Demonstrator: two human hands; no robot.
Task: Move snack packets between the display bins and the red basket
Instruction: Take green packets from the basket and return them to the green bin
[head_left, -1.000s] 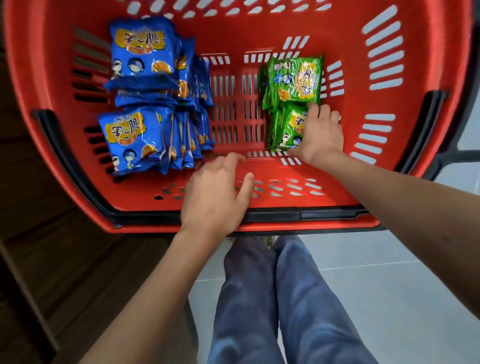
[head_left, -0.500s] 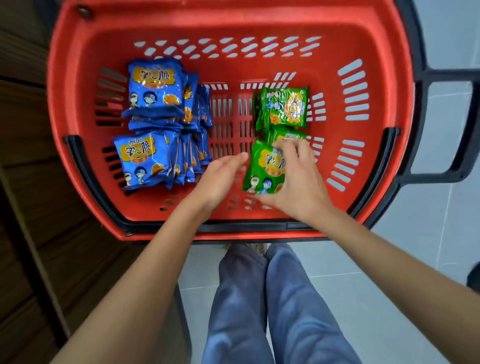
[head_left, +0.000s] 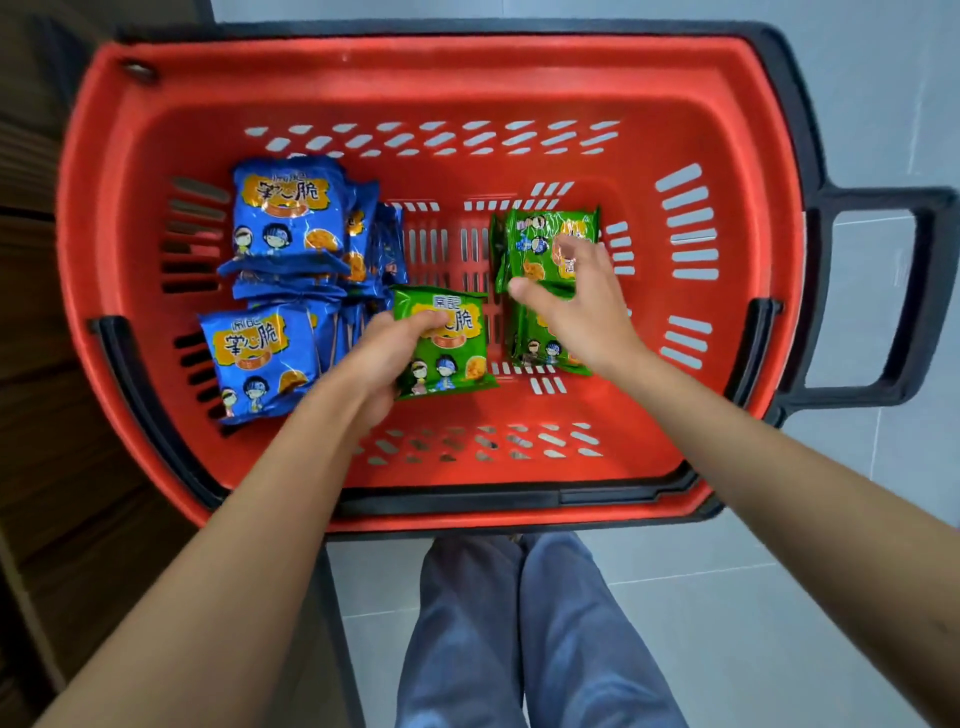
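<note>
The red basket lies below me, filling the upper view. Several blue snack packets are stacked along its left side. My left hand grips a green snack packet by its left edge, above the middle of the basket floor. My right hand hovers with fingers spread over the other green packets on the right, holding nothing. A lower green packet peeks out under that hand.
Dark wooden shelving runs down the left edge. The basket's black handle sticks out on the right over pale floor tiles. My legs in blue trousers are below the basket.
The green packet passed from my right hand to my left. My right hand moved back over the green pile. The camera pulled back, showing more of the basket.
</note>
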